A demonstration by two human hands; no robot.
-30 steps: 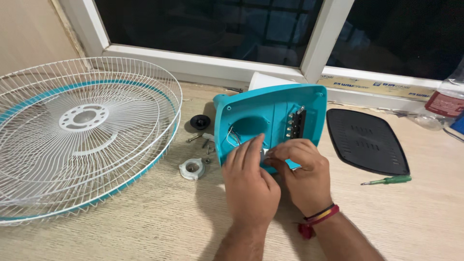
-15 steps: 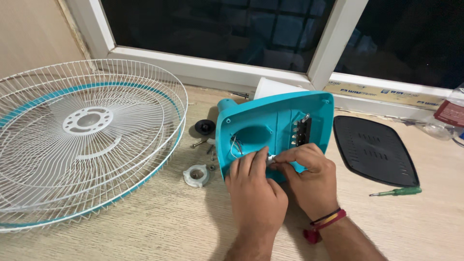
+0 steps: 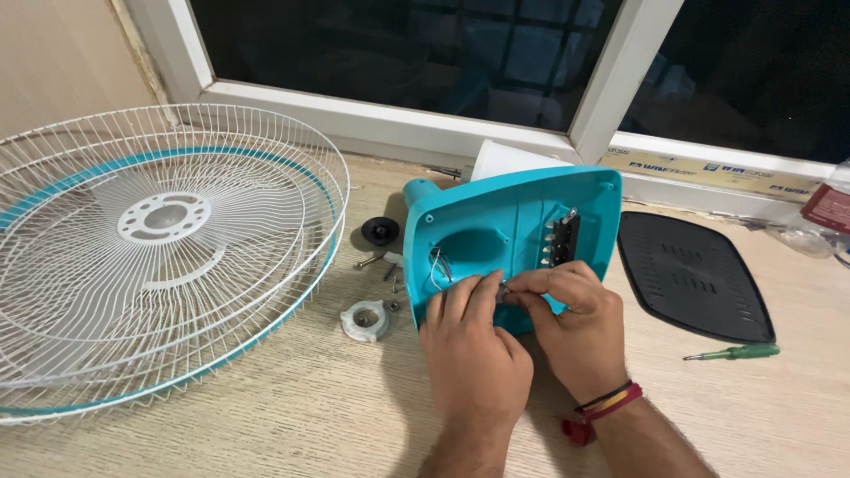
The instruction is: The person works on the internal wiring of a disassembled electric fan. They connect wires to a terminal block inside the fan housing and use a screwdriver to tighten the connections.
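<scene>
Both hands, left hand (image 3: pixel 474 350) and right hand (image 3: pixel 575 323), meet fingertip to fingertip, pinching a small part on the open turquoise plastic fan housing (image 3: pixel 509 235), which lies mid-surface below the window. On the white sill behind lies a long yellowish label strip (image 3: pixel 708 171), and a red-labelled clear package (image 3: pixel 828 208) sits at far right.

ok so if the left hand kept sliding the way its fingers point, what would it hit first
Probably the loose wires in the teal fan base: the left hand points up and away across the open underside, fingertips just short of them. Depth is hard to judge from this view.
</scene>
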